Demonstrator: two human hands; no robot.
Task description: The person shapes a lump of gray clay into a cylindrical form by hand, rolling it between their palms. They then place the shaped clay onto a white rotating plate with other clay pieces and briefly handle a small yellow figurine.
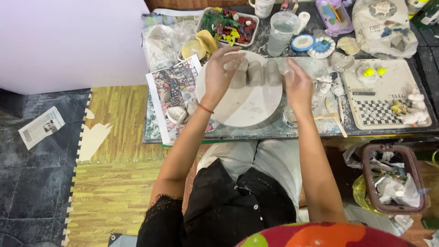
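- While a person sits at a cluttered work table (pixel 274 131), both hands meet over a round white board (pixel 242 107) near its front edge.
- Left hand (pixel 218 73) curls around the left end of a row of grey clay lumps (pixel 256 73), fingers bent over the end lump.
- Right hand (pixel 297 84) presses flat against the row's right end, fingers open.
- Behind the board stands a clear cup (pixel 281 33) of water.
- Right of it lies a checkered tray (pixel 386 98) with small figurines.
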